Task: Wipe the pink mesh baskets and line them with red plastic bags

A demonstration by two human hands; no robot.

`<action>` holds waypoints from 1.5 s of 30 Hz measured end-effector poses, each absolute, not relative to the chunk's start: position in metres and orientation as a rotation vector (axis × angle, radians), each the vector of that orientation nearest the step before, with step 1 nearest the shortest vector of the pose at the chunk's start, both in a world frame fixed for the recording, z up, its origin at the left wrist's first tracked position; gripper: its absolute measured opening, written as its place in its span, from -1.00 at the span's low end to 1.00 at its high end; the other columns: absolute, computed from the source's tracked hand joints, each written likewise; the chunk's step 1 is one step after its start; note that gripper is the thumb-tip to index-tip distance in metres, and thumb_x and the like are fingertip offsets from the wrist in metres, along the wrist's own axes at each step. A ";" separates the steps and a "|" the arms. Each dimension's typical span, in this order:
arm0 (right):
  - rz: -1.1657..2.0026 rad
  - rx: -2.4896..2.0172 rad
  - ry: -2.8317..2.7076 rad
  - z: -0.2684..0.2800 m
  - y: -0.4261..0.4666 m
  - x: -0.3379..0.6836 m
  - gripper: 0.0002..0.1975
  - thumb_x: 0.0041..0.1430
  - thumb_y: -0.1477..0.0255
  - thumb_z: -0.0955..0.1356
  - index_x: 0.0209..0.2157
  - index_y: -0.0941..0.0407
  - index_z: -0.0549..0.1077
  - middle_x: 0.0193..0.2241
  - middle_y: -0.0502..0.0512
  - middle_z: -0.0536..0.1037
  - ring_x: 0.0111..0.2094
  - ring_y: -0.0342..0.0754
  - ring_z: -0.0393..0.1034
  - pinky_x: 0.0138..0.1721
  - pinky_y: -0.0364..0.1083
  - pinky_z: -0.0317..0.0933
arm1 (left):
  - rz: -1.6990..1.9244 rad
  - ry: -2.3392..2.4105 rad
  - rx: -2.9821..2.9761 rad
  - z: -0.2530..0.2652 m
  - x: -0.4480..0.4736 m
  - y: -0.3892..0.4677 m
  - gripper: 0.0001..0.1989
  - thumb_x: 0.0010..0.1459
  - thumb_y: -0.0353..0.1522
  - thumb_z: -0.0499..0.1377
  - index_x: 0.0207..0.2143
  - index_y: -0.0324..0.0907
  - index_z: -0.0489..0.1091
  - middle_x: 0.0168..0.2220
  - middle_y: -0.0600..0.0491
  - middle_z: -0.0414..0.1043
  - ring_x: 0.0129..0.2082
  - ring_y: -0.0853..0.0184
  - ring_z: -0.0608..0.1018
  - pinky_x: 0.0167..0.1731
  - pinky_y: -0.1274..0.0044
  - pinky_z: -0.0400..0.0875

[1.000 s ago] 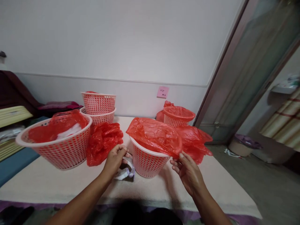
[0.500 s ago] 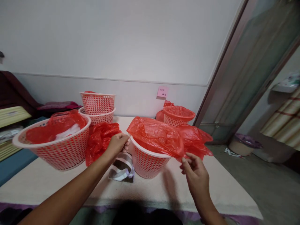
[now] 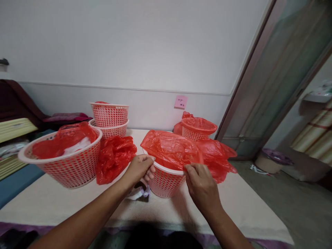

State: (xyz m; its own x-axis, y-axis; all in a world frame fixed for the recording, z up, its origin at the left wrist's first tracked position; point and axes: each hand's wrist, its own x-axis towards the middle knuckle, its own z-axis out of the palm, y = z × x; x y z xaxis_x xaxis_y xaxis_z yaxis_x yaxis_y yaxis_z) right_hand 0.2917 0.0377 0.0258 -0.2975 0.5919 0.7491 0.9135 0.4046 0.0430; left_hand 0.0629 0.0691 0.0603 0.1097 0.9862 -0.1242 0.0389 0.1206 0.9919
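A pink mesh basket (image 3: 166,183) stands on the table before me, with a thin red plastic bag (image 3: 171,145) draped over its mouth. At the front left of the rim, my left hand (image 3: 141,168) is closed in a pinch on the bag's edge. My right hand (image 3: 201,183) pinches the same edge at the front right of the rim. Partly behind my left wrist lies a striped grey, brown and white cloth (image 3: 141,193). Left of it is a crumpled red plastic bag (image 3: 114,159).
A wide pink basket (image 3: 67,173) holding red plastic and something white stands at the left. Stacked pink baskets (image 3: 110,116) are behind it. Another bag-lined basket (image 3: 198,126) and spread red plastic bags (image 3: 218,155) sit at the right. A pink note (image 3: 181,101) is on the wall.
Both my hands have moved closer together along the front rim, the left one rightward, the right one leftward and inward. The bag's front right edge is now drawn in to the rim.
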 end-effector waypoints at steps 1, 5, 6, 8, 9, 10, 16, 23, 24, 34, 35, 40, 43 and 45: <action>-0.656 -1.273 -2.018 0.026 0.039 0.293 -0.81 0.25 0.54 0.25 -0.14 0.19 0.43 -0.26 0.19 0.42 -0.23 0.04 0.25 -0.18 -0.03 0.20 | 1.004 1.207 1.193 0.060 0.063 0.069 -0.66 0.01 -0.12 0.20 -0.60 -0.19 0.34 -0.72 0.09 0.37 -0.78 0.46 0.39 -0.76 0.65 0.23; -0.724 -1.338 -2.095 0.036 0.043 0.296 -0.84 0.22 0.53 0.29 -0.17 0.17 0.43 -0.25 0.19 0.42 -0.23 0.04 0.25 -0.21 -0.04 0.19 | 0.948 1.193 1.194 0.059 0.064 0.071 -0.63 0.07 -0.11 0.15 -0.61 -0.21 0.36 -0.72 0.06 0.39 -0.78 0.45 0.39 -0.74 0.64 0.24; -0.723 -1.377 -2.117 0.039 0.044 0.296 -0.90 0.21 0.52 0.29 -0.24 0.15 0.43 -0.29 0.16 0.41 -0.26 0.03 0.24 -0.25 -0.05 0.17 | 0.940 1.187 1.194 0.059 0.064 0.072 -0.63 0.07 -0.11 0.14 -0.59 -0.21 0.37 -0.71 0.06 0.40 -0.78 0.46 0.39 -0.74 0.64 0.23; -0.715 -1.437 -2.151 0.045 0.046 0.295 -0.94 0.19 0.52 0.30 -0.33 0.13 0.42 -0.36 0.12 0.39 -0.31 0.00 0.24 -0.32 -0.07 0.14 | 0.929 1.174 1.192 0.058 0.066 0.072 -0.63 0.07 -0.10 0.15 -0.58 -0.21 0.38 -0.71 0.06 0.41 -0.78 0.46 0.40 -0.74 0.65 0.22; -0.716 -1.450 -2.161 0.047 0.047 0.295 -0.95 0.18 0.52 0.31 -0.35 0.12 0.40 -0.37 0.11 0.39 -0.33 -0.01 0.23 -0.35 -0.08 0.11 | 0.922 1.168 1.190 0.057 0.066 0.071 -0.63 0.06 -0.09 0.15 -0.58 -0.21 0.38 -0.71 0.06 0.41 -0.78 0.45 0.40 -0.74 0.65 0.22; -0.716 -1.458 -2.165 0.049 0.048 0.295 -0.95 0.18 0.52 0.31 -0.36 0.11 0.40 -0.38 0.10 0.38 -0.33 -0.02 0.23 -0.38 -0.09 0.09 | 0.915 1.161 1.187 0.057 0.066 0.071 -0.62 0.06 -0.09 0.15 -0.58 -0.21 0.38 -0.71 0.05 0.41 -0.78 0.45 0.40 -0.74 0.64 0.22; -0.653 -1.485 -2.197 0.051 0.053 0.293 -0.87 0.18 0.56 0.29 -0.44 0.10 0.35 -0.39 0.09 0.37 -0.37 -0.06 0.23 -0.47 -0.12 0.01 | 0.913 1.119 1.154 0.057 0.068 0.069 -0.62 0.09 -0.12 0.14 -0.59 -0.23 0.36 -0.73 0.06 0.39 -0.78 0.44 0.42 -0.78 0.67 0.20; -0.385 -1.327 -2.120 0.044 0.048 0.291 -0.85 0.28 0.51 0.22 -0.39 0.12 0.33 -0.40 0.07 0.32 -0.35 -0.05 0.23 -0.31 -0.07 0.13 | 0.964 1.038 0.999 0.063 0.067 0.068 -0.75 0.18 -0.22 0.12 -0.32 -0.25 0.38 -0.62 0.09 0.46 -0.77 0.50 0.41 -0.79 0.72 0.23; -0.354 -1.295 -2.120 0.042 0.046 0.291 -0.85 0.29 0.50 0.21 -0.38 0.12 0.33 -0.39 0.07 0.32 -0.34 -0.04 0.22 -0.30 -0.07 0.13 | 0.971 1.027 0.968 0.063 0.066 0.069 -0.75 0.20 -0.22 0.10 -0.30 -0.25 0.37 -0.62 0.10 0.45 -0.77 0.51 0.41 -0.79 0.73 0.24; -0.257 -1.139 -2.129 0.039 0.034 0.283 -0.84 0.30 0.53 0.20 -0.35 0.15 0.36 -0.38 0.09 0.30 -0.34 -0.04 0.20 -0.29 -0.06 0.14 | 1.058 1.025 0.744 0.067 0.070 0.081 -0.70 0.22 -0.28 0.11 -0.54 -0.24 0.31 -0.72 0.17 0.32 -0.80 0.57 0.34 -0.79 0.75 0.23; -0.255 -1.135 -2.131 0.038 0.034 0.283 -0.84 0.30 0.53 0.20 -0.35 0.15 0.36 -0.38 0.09 0.30 -0.34 -0.05 0.20 -0.30 -0.06 0.14 | 1.061 1.022 0.736 0.067 0.071 0.082 -0.73 0.21 -0.31 0.13 -0.53 -0.24 0.32 -0.72 0.18 0.31 -0.80 0.57 0.33 -0.80 0.75 0.23; -0.263 -1.121 -2.120 0.033 0.032 0.283 -0.85 0.30 0.54 0.20 -0.33 0.16 0.37 -0.37 0.10 0.31 -0.34 -0.05 0.21 -0.28 -0.06 0.15 | 1.083 1.000 0.728 0.066 0.072 0.078 -0.82 0.20 -0.45 0.07 -0.46 -0.25 0.37 -0.70 0.21 0.30 -0.80 0.60 0.31 -0.79 0.77 0.22; -0.255 -1.106 -2.108 0.033 0.031 0.284 -0.86 0.29 0.54 0.21 -0.34 0.15 0.36 -0.38 0.10 0.32 -0.33 -0.05 0.22 -0.27 -0.05 0.17 | 1.111 1.030 0.743 0.069 0.068 0.076 -0.78 0.23 -0.45 0.03 -0.46 -0.28 0.37 -0.66 0.14 0.38 -0.78 0.57 0.36 -0.79 0.75 0.25; -0.236 -1.099 -2.094 0.034 0.032 0.283 -0.86 0.29 0.53 0.21 -0.35 0.14 0.35 -0.38 0.10 0.32 -0.33 -0.05 0.23 -0.28 -0.06 0.18 | 1.128 1.059 0.756 0.073 0.064 0.078 -0.74 0.26 -0.41 0.04 -0.49 -0.29 0.35 -0.63 0.08 0.42 -0.78 0.55 0.37 -0.79 0.74 0.26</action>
State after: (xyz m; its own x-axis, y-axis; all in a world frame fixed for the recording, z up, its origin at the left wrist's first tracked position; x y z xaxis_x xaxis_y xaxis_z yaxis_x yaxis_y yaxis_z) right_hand 0.2831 0.0322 0.0343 -0.3534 0.6323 0.6894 0.7701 0.6151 -0.1694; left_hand 0.0638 0.0782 0.0732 0.0709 0.9583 -0.2769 -0.3366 0.2843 0.8977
